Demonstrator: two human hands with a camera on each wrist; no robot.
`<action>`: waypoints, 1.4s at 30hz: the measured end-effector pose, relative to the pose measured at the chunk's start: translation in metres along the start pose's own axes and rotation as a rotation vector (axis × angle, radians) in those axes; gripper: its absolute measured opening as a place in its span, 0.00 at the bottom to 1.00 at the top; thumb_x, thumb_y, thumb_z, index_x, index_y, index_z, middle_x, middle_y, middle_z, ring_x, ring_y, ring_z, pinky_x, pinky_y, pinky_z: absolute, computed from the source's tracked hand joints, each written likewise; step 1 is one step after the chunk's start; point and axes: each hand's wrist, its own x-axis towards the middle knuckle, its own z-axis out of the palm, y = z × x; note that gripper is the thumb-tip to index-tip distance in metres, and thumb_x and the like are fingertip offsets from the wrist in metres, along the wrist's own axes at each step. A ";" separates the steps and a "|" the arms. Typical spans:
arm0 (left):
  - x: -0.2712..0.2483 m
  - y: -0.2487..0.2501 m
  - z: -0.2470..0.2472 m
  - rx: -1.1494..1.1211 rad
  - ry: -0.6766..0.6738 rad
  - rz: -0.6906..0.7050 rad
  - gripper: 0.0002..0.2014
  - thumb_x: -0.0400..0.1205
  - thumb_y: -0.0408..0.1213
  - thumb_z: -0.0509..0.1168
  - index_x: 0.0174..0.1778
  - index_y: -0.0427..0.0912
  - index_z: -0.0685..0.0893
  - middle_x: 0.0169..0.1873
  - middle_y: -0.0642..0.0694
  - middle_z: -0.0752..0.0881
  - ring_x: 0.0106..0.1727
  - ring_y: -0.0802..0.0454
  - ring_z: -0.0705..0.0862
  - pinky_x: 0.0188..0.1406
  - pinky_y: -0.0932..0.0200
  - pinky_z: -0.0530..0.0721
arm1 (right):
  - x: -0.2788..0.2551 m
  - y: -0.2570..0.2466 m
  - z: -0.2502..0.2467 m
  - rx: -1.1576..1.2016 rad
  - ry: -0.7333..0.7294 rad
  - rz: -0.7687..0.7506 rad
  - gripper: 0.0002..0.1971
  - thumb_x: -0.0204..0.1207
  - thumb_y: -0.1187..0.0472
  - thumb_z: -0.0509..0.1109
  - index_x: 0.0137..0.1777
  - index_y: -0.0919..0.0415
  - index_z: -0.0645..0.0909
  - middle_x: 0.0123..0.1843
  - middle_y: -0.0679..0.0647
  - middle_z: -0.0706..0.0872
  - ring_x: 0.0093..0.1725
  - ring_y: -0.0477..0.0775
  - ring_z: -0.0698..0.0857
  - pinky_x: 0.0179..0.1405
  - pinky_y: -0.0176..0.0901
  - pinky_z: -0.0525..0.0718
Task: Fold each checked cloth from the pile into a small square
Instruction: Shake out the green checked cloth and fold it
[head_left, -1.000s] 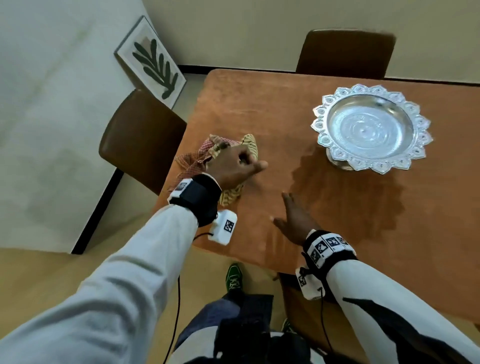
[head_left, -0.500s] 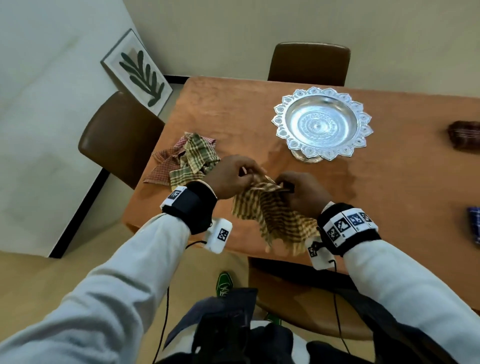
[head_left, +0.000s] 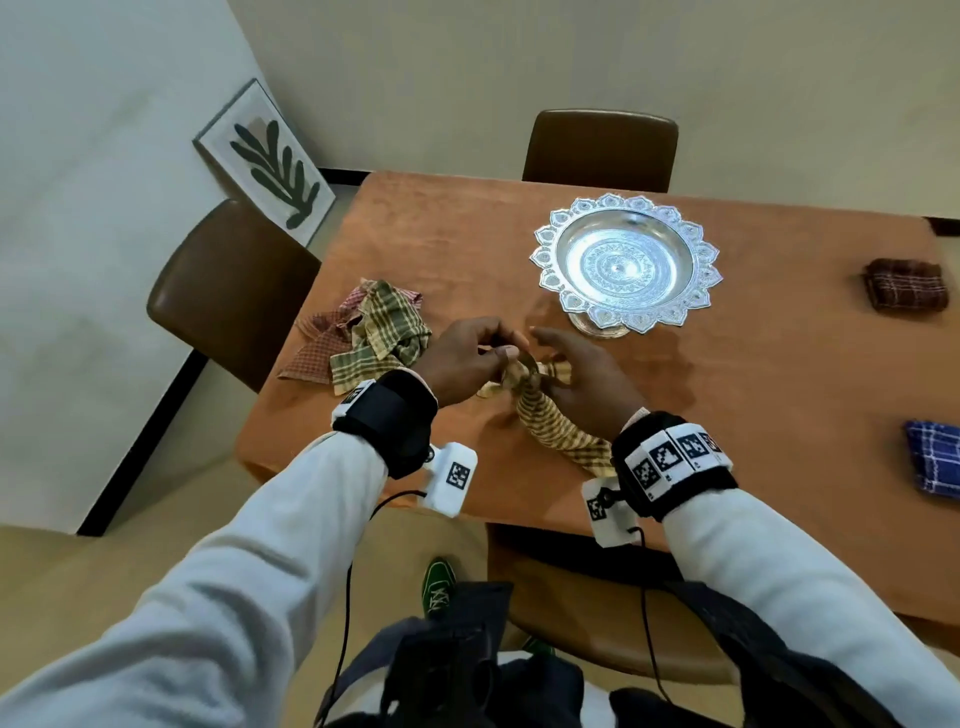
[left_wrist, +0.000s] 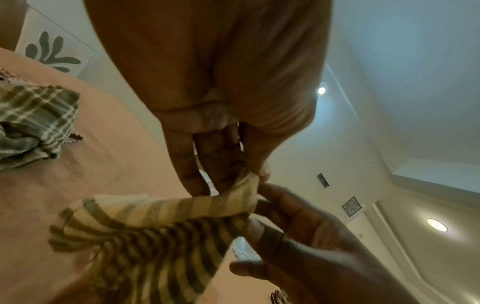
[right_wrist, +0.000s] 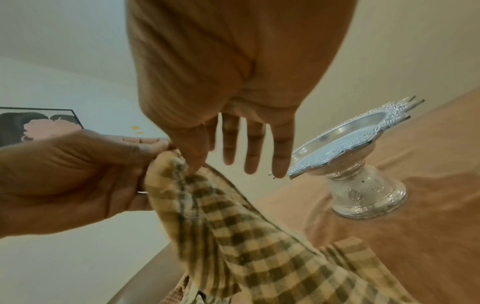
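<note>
A yellow-brown checked cloth (head_left: 550, 421) hangs bunched in a narrow strip over the near part of the table (head_left: 727, 415). My left hand (head_left: 467, 353) pinches its top end between thumb and fingers (left_wrist: 187, 164). My right hand (head_left: 582, 374) lies over the cloth with its fingers (right_wrist: 254, 152) straight and spread. Only its thumb touches the cloth (right_wrist: 246, 236), right beside the left hand (right_wrist: 78, 174). The pile of checked cloths (head_left: 374, 332), green and red, lies crumpled at the table's left edge.
A silver pedestal bowl (head_left: 626, 262) stands just beyond my hands. A folded dark red cloth (head_left: 906, 285) and a folded blue cloth (head_left: 935, 462) lie at the right. Brown chairs stand at the left (head_left: 228, 286) and the far side (head_left: 600, 148).
My left hand lifted the yellow cloth off the pile and my right hand left the tabletop to join it. The cloth, spread between both hands half a second ago, now hangs bunched.
</note>
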 end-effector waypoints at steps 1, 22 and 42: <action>-0.001 0.003 0.000 -0.018 -0.012 0.017 0.06 0.84 0.29 0.64 0.49 0.42 0.85 0.40 0.48 0.89 0.39 0.52 0.87 0.44 0.48 0.88 | 0.003 0.000 0.002 0.027 0.016 -0.007 0.27 0.74 0.59 0.75 0.74 0.52 0.77 0.66 0.53 0.86 0.61 0.50 0.85 0.60 0.45 0.82; -0.021 0.035 0.013 0.377 0.319 -0.205 0.32 0.82 0.66 0.53 0.29 0.41 0.78 0.28 0.44 0.82 0.32 0.43 0.80 0.36 0.51 0.79 | -0.015 -0.029 -0.015 0.119 0.051 0.092 0.02 0.80 0.59 0.68 0.47 0.54 0.82 0.39 0.47 0.87 0.38 0.48 0.86 0.39 0.45 0.83; -0.029 0.039 -0.047 0.429 -0.056 0.123 0.11 0.83 0.42 0.69 0.39 0.39 0.86 0.31 0.46 0.85 0.33 0.53 0.80 0.34 0.57 0.76 | -0.022 0.005 -0.015 -0.029 0.077 0.046 0.05 0.76 0.65 0.69 0.46 0.63 0.86 0.38 0.58 0.89 0.38 0.60 0.85 0.42 0.58 0.84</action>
